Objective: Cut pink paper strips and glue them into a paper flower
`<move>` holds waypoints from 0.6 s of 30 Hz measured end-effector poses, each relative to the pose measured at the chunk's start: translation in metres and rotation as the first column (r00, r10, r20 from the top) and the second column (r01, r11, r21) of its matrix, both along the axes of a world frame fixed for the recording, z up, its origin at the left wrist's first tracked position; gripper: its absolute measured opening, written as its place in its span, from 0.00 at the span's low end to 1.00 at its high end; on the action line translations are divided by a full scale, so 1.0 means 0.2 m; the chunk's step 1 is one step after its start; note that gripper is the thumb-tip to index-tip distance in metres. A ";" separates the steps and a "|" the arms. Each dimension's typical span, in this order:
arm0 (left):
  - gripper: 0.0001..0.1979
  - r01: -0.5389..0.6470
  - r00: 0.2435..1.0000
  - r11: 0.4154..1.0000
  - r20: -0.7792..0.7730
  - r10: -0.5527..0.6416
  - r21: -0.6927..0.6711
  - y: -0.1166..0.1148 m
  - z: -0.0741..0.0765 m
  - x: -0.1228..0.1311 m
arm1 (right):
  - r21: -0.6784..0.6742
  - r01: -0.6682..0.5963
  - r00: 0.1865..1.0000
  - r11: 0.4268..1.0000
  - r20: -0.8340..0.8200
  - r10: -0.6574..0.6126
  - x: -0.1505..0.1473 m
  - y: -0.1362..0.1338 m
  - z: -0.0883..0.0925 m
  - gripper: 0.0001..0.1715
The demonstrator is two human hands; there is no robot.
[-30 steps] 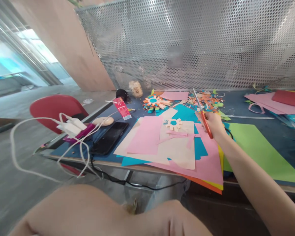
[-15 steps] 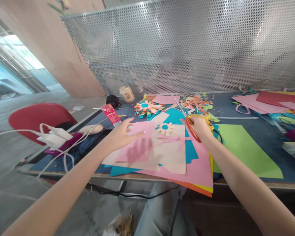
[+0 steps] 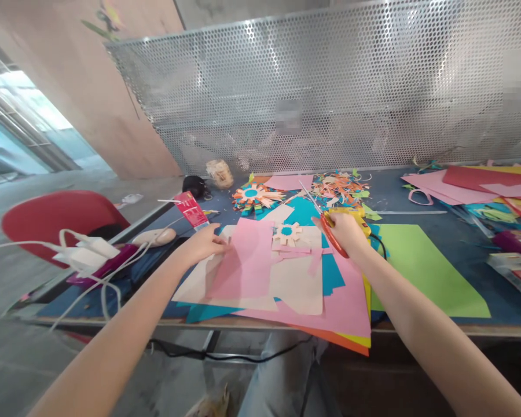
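Note:
My left hand (image 3: 204, 242) pinches the left edge of a pink paper sheet (image 3: 247, 260) that lies on a cream sheet (image 3: 295, 284). My right hand (image 3: 345, 231) grips orange-handled scissors (image 3: 325, 223), blades pointing up and away to the left. Between my hands rests a small cream paper flower with a blue centre (image 3: 286, 233) and several pink strips (image 3: 299, 250). Under these lies a stack of pink, blue, yellow and orange sheets (image 3: 347, 307).
A green sheet (image 3: 421, 266) lies at the right. Paper scraps (image 3: 342, 186) and a finished flower (image 3: 254, 196) sit near the perforated metal screen (image 3: 330, 87). White cables with a charger (image 3: 87, 255), a red chair (image 3: 56, 217) and a red tube (image 3: 191, 209) are at the left.
My left arm came up from my lap, reached over the table and took hold of the pink sheet's left edge. My right hand lowered the scissors toward the table.

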State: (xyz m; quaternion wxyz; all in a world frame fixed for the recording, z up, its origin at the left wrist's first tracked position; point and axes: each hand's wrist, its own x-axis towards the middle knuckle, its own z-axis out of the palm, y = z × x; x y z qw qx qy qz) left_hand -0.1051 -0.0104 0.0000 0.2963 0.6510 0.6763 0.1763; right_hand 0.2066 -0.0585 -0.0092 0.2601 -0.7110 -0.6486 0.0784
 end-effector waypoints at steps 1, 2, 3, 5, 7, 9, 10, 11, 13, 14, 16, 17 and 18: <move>0.40 -0.025 0.999 1.000 0.021 0.025 -0.002 0.00 0.00 -0.01 | 0.000 -0.002 1.000 1.000 0.003 0.002 0.00 0.00 0.00 0.27; 0.40 -0.051 0.998 0.999 0.035 0.051 -0.012 0.00 0.00 -0.02 | -0.001 -0.004 1.000 1.000 0.003 0.004 0.00 0.00 0.00 0.27; 0.40 -0.071 0.997 0.997 0.042 0.072 -0.032 -0.01 0.00 -0.03 | -0.004 -0.005 1.000 1.000 0.002 0.005 0.00 0.00 0.00 0.27; 0.42 -0.086 0.996 0.993 0.022 0.088 -0.081 -0.03 0.00 -0.02 | -0.018 -0.002 1.000 1.000 -0.003 0.002 -0.01 0.00 0.00 0.28; 0.43 -0.074 0.996 0.994 -0.063 0.068 -0.085 -0.05 0.01 0.02 | -0.029 0.003 1.000 1.000 -0.010 -0.003 -0.01 -0.01 0.00 0.28; 0.42 -0.028 0.989 0.999 -0.147 0.025 -0.019 -0.08 0.01 0.06 | -0.027 -0.008 1.000 1.000 -0.014 0.007 -0.01 -0.01 0.01 0.28; 0.39 0.023 0.989 1.000 -0.148 -0.020 0.018 -0.08 0.01 0.08 | -0.024 -0.016 1.000 1.000 -0.016 0.016 0.00 -0.01 0.01 0.28; 0.36 0.094 0.989 0.995 -0.116 -0.088 0.044 -0.09 0.01 0.10 | -0.023 -0.023 1.000 0.999 -0.018 0.022 0.00 -0.01 0.01 0.28; 0.30 0.244 0.970 0.968 -0.005 -0.244 0.062 -0.08 0.01 0.13 | -0.025 -0.026 1.000 0.999 -0.014 0.025 0.01 -0.01 0.01 0.28; 0.26 0.286 0.957 0.956 0.033 -0.288 0.062 -0.08 0.00 0.13 | -0.026 -0.022 1.000 0.999 -0.008 0.022 0.01 -0.01 0.01 0.28; 0.23 0.259 0.965 0.964 0.031 -0.261 0.055 -0.05 -0.01 0.12 | -0.027 -0.017 1.000 0.999 0.003 0.017 0.01 -0.01 0.01 0.28; 0.23 0.200 0.980 0.978 0.010 -0.201 0.054 -0.04 -0.02 0.12 | -0.027 -0.017 1.000 0.999 0.005 0.017 0.00 -0.01 0.01 0.28; 0.24 0.135 0.991 0.989 0.004 -0.135 0.054 -0.03 -0.03 0.11 | -0.029 -0.018 1.000 0.999 0.005 0.018 0.00 -0.01 0.01 0.28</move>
